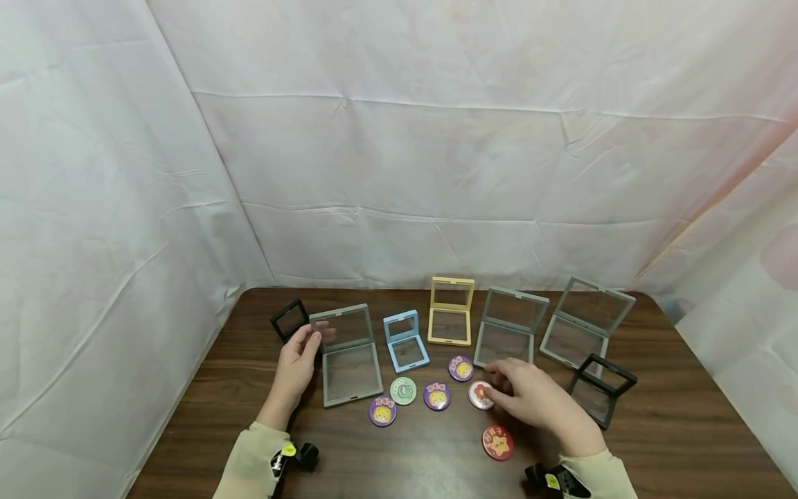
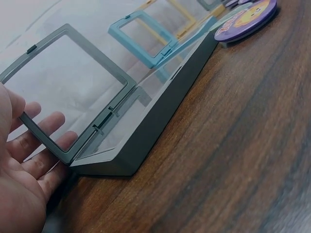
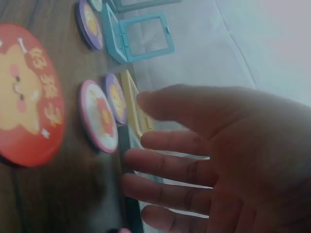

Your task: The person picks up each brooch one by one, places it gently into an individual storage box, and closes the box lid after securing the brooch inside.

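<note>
My left hand [image 1: 297,364] grips the left edge of the raised lid of a grey clear-windowed display case [image 1: 352,374], thumb in front and fingers behind. In the left wrist view those fingers [image 2: 36,165] show partly through the lid's window. My right hand [image 1: 530,394] hovers by a white badge with a red flower [image 1: 479,395], its fingers extended and holding nothing. In the right wrist view that pink-rimmed badge lies flat, apart from the fingertips. A red star badge [image 1: 497,442] lies nearer me. Purple badges [image 1: 437,396] and a green badge [image 1: 403,391] lie between the hands.
Along the back stand open cases: blue [image 1: 406,341], yellow [image 1: 450,326] and two more grey ones, one [image 1: 505,339] just behind my right hand. Small black cases stand at far left [image 1: 290,320] and right [image 1: 595,398]. White cloth [image 1: 399,166] hangs behind the wooden table [image 1: 206,423].
</note>
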`<state>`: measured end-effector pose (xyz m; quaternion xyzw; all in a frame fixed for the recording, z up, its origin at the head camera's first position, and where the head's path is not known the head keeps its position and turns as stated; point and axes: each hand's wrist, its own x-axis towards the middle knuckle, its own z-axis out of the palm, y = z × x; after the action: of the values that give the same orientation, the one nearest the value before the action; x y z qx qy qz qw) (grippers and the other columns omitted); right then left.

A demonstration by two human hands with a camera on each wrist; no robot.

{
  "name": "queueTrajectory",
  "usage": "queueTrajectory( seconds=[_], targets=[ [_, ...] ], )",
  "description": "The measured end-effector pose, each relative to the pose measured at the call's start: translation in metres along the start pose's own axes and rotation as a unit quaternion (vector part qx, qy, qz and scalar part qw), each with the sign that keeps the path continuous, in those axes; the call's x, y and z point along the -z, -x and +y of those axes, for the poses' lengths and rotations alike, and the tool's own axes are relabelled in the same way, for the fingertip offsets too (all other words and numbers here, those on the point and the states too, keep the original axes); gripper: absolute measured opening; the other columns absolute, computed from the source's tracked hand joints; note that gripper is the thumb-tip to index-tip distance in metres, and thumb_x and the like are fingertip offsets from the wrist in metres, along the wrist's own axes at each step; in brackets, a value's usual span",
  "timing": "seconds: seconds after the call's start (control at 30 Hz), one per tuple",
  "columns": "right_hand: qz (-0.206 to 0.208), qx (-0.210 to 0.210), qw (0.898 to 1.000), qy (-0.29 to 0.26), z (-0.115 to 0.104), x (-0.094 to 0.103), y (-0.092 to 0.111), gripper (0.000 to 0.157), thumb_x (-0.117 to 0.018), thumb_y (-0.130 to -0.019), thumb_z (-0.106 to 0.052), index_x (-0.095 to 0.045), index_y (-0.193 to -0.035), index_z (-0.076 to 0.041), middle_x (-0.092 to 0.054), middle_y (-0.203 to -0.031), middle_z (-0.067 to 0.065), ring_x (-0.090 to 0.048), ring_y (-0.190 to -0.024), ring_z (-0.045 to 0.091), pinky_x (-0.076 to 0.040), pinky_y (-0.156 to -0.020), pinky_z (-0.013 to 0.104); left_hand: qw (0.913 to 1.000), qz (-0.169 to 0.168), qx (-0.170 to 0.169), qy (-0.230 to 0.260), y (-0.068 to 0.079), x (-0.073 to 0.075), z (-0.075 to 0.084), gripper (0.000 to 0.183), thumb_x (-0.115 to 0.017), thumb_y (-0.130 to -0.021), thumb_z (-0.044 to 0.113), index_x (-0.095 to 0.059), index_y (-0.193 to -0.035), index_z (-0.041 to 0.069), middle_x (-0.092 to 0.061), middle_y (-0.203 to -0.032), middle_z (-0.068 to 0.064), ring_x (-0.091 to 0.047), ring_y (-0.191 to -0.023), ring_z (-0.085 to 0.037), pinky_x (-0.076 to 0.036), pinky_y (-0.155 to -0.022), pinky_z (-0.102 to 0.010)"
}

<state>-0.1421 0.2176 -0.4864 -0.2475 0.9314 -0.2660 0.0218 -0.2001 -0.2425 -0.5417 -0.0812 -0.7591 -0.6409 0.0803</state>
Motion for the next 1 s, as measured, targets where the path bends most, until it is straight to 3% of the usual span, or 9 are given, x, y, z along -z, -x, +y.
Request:
queueTrajectory(
  seconds=[0.17,0.4,0.67,1.0],
  targets=[
    [-0.020,-0.009,1.000,-0.013,0.003,0.001,0.001,0.027,-0.081,-0.101,-0.025,-0.077,-0.119,-0.006,-0.069,-0.098,-0.005,-0.064,-0.084,0.009,-0.055,-0.071,0.031,1.0000,0.002,-0.001,0.002,0.000,0.000,-0.001,0.041,-0.047,-0.120,0.024,-0.060,-0.144,-0.007,-0.072,-0.135,-0.026,-0.067,-0.130,-0.032,-0.040,-0.111,-0.014],
    [-0.008,-0.005,1.000,-0.018,0.010,0.001,0.004,0.033,-0.085,-0.099,-0.026,-0.077,-0.120,-0.003,-0.069,-0.095,-0.004,-0.062,-0.081,0.007,-0.053,-0.069,0.030,0.9999,0.008,-0.003,0.006,0.000,0.000,-0.001,0.043,-0.047,-0.120,0.024,-0.059,-0.144,-0.009,-0.071,-0.135,-0.028,-0.067,-0.130,-0.035,-0.040,-0.112,-0.015],
    [-0.018,-0.018,1.000,-0.013,0.015,-0.006,0.005,0.045,-0.089,-0.093,-0.040,-0.075,-0.119,-0.006,-0.061,-0.090,-0.008,-0.051,-0.076,0.004,-0.047,-0.068,0.029,0.9999,0.003,0.004,0.009,0.000,-0.003,-0.001,0.043,-0.047,-0.120,0.023,-0.058,-0.144,-0.010,-0.072,-0.136,-0.025,-0.068,-0.129,-0.032,-0.040,-0.112,-0.015],
    [-0.013,-0.022,0.999,-0.026,0.015,-0.010,0.001,0.030,-0.090,-0.094,-0.030,-0.074,-0.112,-0.013,-0.058,-0.088,-0.008,-0.048,-0.075,0.002,-0.044,-0.067,0.028,0.9999,0.008,0.000,0.011,0.001,-0.002,0.000,0.040,-0.048,-0.120,0.024,-0.062,-0.142,-0.007,-0.073,-0.133,-0.024,-0.070,-0.126,-0.030,-0.041,-0.112,-0.016]
  ],
)
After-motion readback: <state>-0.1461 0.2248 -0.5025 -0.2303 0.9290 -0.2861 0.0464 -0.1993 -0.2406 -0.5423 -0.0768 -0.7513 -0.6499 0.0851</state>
